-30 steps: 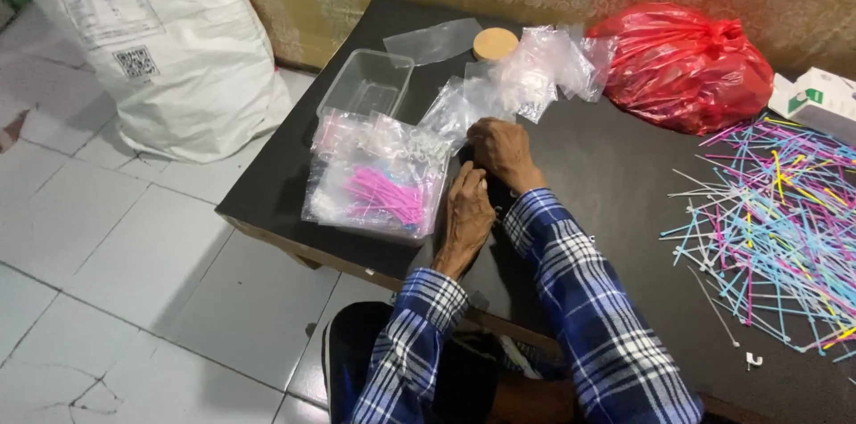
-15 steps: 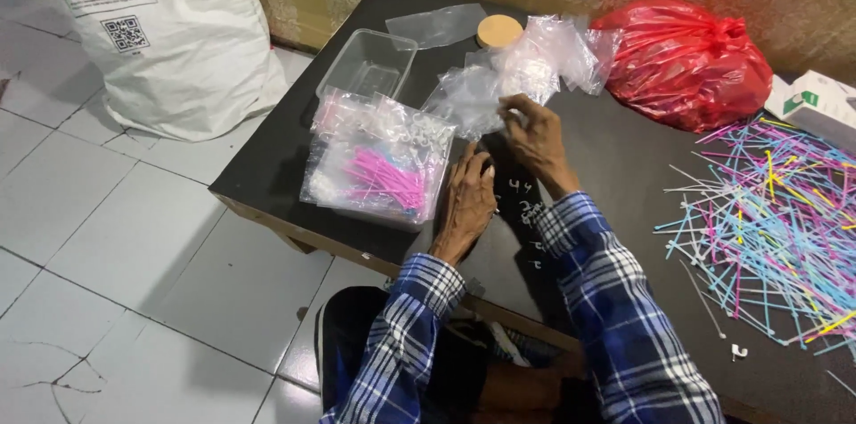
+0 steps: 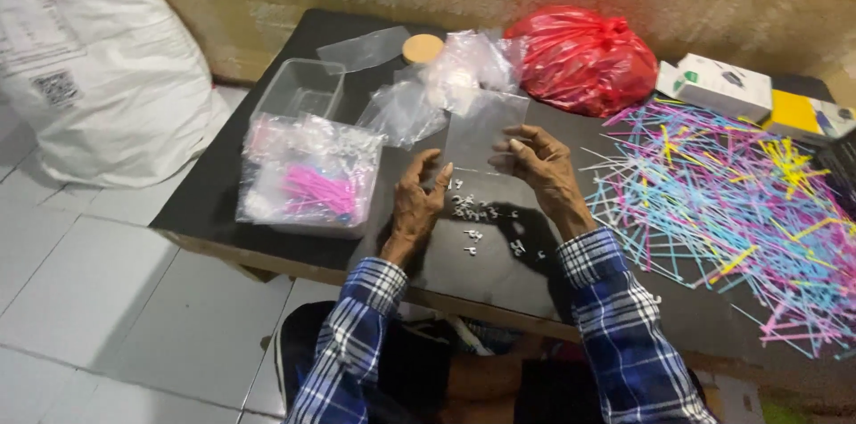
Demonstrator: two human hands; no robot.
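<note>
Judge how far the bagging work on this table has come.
Done: filled packets stacked at the left. In hand: left hand and right hand hold a clear bag above small white clips. Left: the clips and a big heap of coloured ties.

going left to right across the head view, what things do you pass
white sack → packets of pink ties → left hand → clear bag held up → right hand → red bag → spread of coloured ties
</note>
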